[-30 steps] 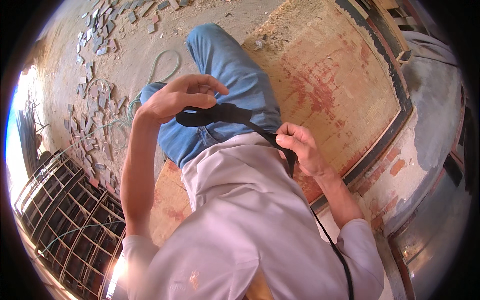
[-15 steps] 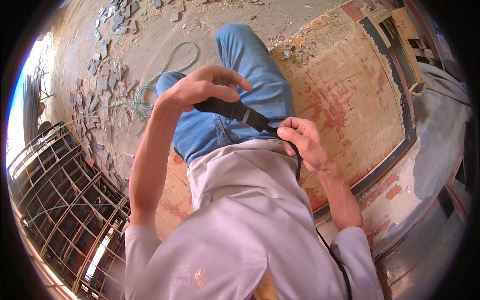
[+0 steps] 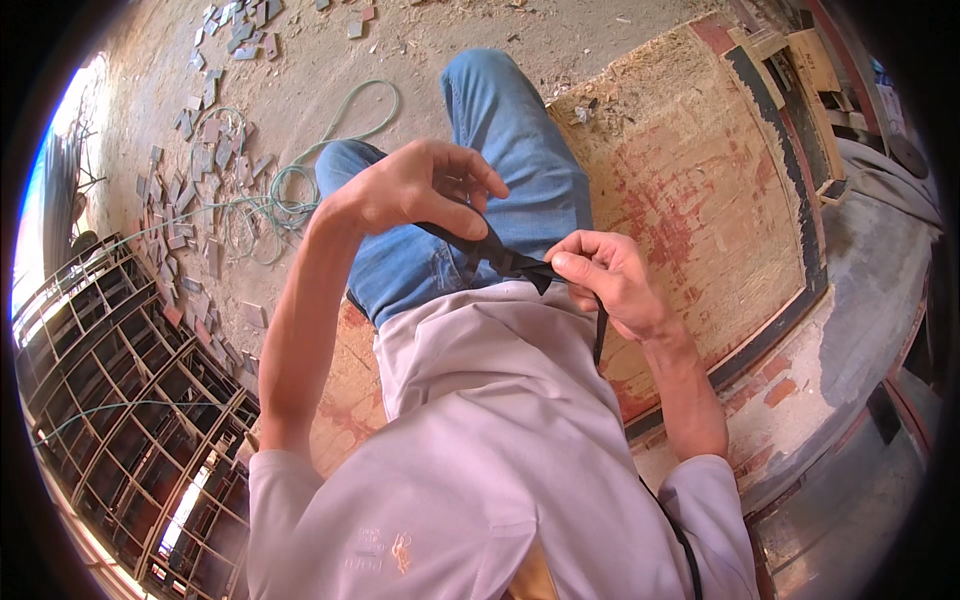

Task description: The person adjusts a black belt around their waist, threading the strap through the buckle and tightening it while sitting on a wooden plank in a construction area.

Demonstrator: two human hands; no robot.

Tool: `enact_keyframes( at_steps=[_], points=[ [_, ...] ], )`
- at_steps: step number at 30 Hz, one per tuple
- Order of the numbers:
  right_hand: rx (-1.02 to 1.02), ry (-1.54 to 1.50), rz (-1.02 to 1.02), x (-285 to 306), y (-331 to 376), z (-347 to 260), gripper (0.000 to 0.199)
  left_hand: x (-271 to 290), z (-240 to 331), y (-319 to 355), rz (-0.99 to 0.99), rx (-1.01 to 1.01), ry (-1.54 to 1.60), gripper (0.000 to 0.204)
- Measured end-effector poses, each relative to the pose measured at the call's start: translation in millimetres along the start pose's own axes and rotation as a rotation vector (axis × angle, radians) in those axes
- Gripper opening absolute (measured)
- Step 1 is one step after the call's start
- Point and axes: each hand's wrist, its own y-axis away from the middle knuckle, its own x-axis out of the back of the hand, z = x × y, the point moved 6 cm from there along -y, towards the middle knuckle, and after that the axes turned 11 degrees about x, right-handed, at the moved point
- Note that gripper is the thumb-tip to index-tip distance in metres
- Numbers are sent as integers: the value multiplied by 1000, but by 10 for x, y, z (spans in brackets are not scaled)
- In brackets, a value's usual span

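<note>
Holding a black strap (image 3: 497, 252) taut between both hands at waist height, in front of the jeans (image 3: 500, 170) and just above the hem of the pale shirt (image 3: 480, 440).

Left hand (image 3: 420, 190): fingers curled, thumb pressing the strap's free end against the fingers; a closed pinch, not spread.

Right hand (image 3: 605, 280): thumb and forefinger pinching the strap close to where it is turning downward. From there the strap is running down past the right wrist and along the person's right side of the shirt, out of view at the lower edge.

A darker, thicker patch is sitting on the strap between the hands; possibly a buckle or a fold, too small to tell.

Judgement: the step in hand looks like adjusting or fastening the strap, with the slack being taken up between the two pinches. The next move is likely calling for the left hand to feed or pull the free end while the right is keeping its pinch as an anchor.

Surroundings: a worn board (image 3: 690, 200) is lying under the legs, a green cord (image 3: 290, 190) is coiling on the floor (image 3: 320, 70) among broken tile pieces (image 3: 200, 130), and a rebar grid (image 3: 110, 400) is standing at left.
</note>
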Motion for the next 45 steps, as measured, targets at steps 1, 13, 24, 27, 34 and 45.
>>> enact_keyframes(
  at_steps=[1, 13, 24, 27, 34, 45],
  points=[
    [13, -13, -3, 1, -2, -1, 18, -23, 19, 37, 17, -25, -24, 46],
    [82, 107, -21, -80, 81, -157, 23, -421, -42, 275, 205, -59, -180, 45],
    [85, 344, 61, -145, 119, -312, 11, -580, -32, 405, 309, -119, -48, 43],
    [26, 283, 59, -174, 62, -237, 11, -590, -57, 405, 348, -195, -113, 42],
    [-114, 81, 97, -143, 36, -124, 13, -609, -96, 431, 329, -222, -124, 41],
    [-222, 6, 85, -142, 57, -10, 10, -708, -194, 545, 415, -334, -242, 38]
  ],
)
